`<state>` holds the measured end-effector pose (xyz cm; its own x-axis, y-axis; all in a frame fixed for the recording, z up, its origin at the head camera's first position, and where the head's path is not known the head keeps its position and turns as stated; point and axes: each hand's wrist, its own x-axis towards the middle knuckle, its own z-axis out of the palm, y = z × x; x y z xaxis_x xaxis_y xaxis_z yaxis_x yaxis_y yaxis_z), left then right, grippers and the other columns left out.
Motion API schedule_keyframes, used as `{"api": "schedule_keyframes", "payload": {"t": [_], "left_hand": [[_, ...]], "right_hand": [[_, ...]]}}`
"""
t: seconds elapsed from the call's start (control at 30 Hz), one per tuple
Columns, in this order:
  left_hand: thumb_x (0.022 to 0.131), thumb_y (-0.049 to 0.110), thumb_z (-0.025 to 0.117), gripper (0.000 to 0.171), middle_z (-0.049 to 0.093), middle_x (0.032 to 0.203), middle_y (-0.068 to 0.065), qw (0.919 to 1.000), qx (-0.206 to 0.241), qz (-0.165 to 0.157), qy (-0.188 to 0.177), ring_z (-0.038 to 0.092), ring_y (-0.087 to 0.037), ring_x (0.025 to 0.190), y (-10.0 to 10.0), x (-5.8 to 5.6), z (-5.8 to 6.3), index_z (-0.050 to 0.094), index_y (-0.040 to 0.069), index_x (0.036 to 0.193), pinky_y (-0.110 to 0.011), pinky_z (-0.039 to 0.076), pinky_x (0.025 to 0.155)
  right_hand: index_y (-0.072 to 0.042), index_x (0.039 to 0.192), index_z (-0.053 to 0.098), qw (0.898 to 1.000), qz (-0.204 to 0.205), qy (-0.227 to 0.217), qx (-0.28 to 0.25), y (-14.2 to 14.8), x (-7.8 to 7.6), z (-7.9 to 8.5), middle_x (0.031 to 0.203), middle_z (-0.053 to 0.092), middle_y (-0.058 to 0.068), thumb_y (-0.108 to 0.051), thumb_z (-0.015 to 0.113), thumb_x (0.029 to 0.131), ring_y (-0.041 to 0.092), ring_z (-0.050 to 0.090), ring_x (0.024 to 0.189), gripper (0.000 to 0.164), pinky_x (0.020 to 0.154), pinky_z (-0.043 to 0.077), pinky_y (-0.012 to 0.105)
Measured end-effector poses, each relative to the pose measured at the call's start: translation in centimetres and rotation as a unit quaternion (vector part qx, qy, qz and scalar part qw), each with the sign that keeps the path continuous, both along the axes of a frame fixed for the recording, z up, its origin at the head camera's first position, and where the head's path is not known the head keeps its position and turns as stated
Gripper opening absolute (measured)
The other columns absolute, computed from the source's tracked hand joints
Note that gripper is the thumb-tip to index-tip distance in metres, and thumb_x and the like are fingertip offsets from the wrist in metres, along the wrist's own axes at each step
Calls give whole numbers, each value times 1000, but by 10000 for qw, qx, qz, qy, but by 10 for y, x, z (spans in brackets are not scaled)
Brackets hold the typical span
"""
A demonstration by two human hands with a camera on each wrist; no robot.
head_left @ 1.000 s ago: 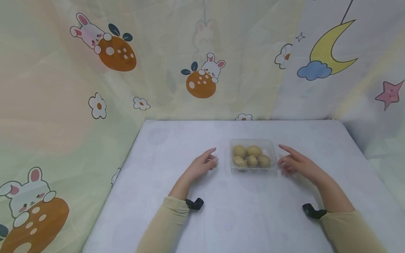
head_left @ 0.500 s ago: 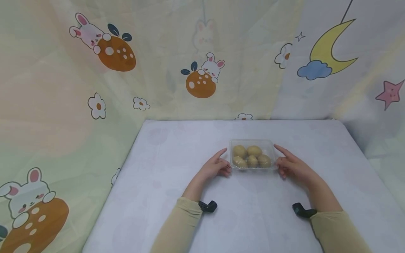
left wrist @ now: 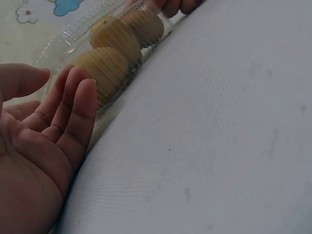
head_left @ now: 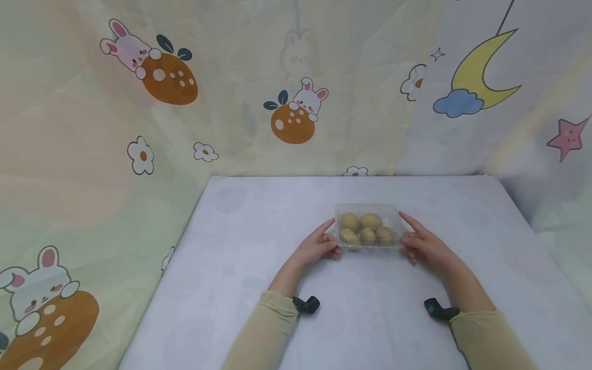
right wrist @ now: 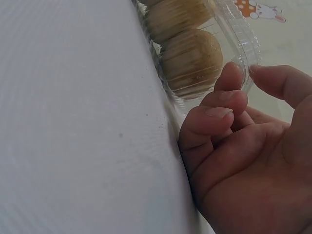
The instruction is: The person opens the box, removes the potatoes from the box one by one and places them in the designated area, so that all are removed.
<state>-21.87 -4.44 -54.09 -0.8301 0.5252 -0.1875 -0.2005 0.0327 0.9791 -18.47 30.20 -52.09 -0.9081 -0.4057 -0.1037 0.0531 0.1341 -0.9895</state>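
Observation:
A clear plastic clamshell box (head_left: pixel 393 210) lies closed on the white-covered table in the head view. Inside sit several tan-brown oval pieces (head_left: pixel 371 221), like potatoes or kiwifruit; their exact kind is not plain. My left hand (head_left: pixel 316 248) is at the box's left side, index finger extended along it. In the left wrist view its bent fingers (left wrist: pixel 80 112) are by the wall, thumb apart. At the opposite side is my right hand (head_left: pixel 427 249), index finger pointing to the far corner. The right wrist view shows its thumb (right wrist: pixel 278 80) at the ribbed rim and its other fingers loosely bent.
The white tablecloth (head_left: pixel 370 308) spreads around the box. A cloth backdrop (head_left: pixel 231 103) printed with rabbits, flowers and a moon stands behind and at the sides. A small black camera (head_left: pixel 307 305) is on the left wrist, another black camera (head_left: pixel 440 310) on the right.
Both hands have moved inward to the box's two sides, the left one rightward and the right one slightly leftward. The box has stayed in place.

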Motion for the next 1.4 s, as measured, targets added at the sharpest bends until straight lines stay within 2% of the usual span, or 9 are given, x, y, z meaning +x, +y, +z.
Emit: {"api": "schedule_keyframes", "payload": {"t": [0.3, 0.53, 0.73, 0.87, 1.0, 1.1, 1.2, 1.3, 1.4], "left_hand": [[97, 3, 57, 72, 67, 92, -4, 9999, 137, -23, 61, 70, -16, 83, 1, 1, 1, 24, 26, 157, -35, 59, 84], [96, 9, 62, 71, 67, 93, -2, 9987, -309, 105, 399, 69, -14, 84, 2, 2, 4, 28, 28, 156, -30, 58, 81], [94, 10, 64, 73, 65, 90, 0, 9975, -432, 187, 530, 67, -13, 83, 4, 3, 4, 30, 28, 156, -27, 56, 77], [94, 10, 64, 73, 64, 89, 1, 9977, -424, 194, 489, 67, -12, 82, 4, 3, 4, 29, 26, 156, -27, 56, 77], [97, 10, 58, 69, 64, 90, -1, 9992, -242, 177, 262, 67, -13, 82, 4, 2, 3, 28, 25, 157, -29, 57, 79], [99, 14, 52, 65, 64, 90, -2, 9996, -107, 238, 58, 66, -14, 83, 4, 1, 2, 27, 28, 157, -30, 57, 81], [100, 18, 49, 63, 65, 89, -4, 9995, -117, 297, 54, 66, -15, 83, 5, 2, 2, 26, 34, 156, -31, 57, 81], [100, 21, 52, 63, 66, 89, -4, 9989, -276, 296, 252, 67, -15, 83, 5, 4, 4, 26, 40, 155, -32, 57, 79], [100, 23, 56, 63, 67, 88, -3, 9978, -408, 269, 457, 68, -16, 83, 5, 5, 4, 28, 42, 153, -33, 58, 78]], "right_hand": [[-19, 160, 1, 9999, -60, -14, -142, -3, 2, -3, 75, 54, -5, -10, 45, 104, 12, 48, 58, 72, 52, 48, 30], [-15, 160, 1, 9997, -20, 124, -220, -3, 2, -5, 74, 54, -5, -6, 44, 103, 13, 46, 58, 72, 50, 46, 31], [-14, 160, 1, 9999, -77, 88, -83, -5, 3, -2, 74, 55, -5, -9, 46, 104, 12, 47, 59, 72, 53, 47, 30], [-16, 160, 1, 9999, -131, 46, 27, -5, 3, -2, 75, 55, -4, -11, 48, 103, 12, 48, 60, 73, 54, 47, 30], [-16, 160, 1, 9999, -130, 65, 30, -5, 3, -2, 75, 55, -4, -11, 47, 104, 12, 48, 59, 72, 53, 47, 30], [-16, 160, 1, 9999, -116, 75, -5, -4, 3, -2, 75, 56, -4, -11, 46, 104, 12, 48, 59, 72, 53, 47, 30], [-15, 160, 1, 9999, -92, 80, -53, -4, 3, -1, 75, 56, -3, -12, 47, 104, 12, 48, 60, 72, 53, 48, 30], [-16, 160, 0, 9997, -10, 34, -235, -3, 3, -2, 76, 56, -4, -12, 46, 104, 11, 48, 61, 72, 53, 48, 29], [-17, 160, -2, 9975, 217, -90, -660, 0, 2, -4, 79, 58, -4, -6, 42, 104, 10, 48, 63, 72, 55, 48, 28]]}}
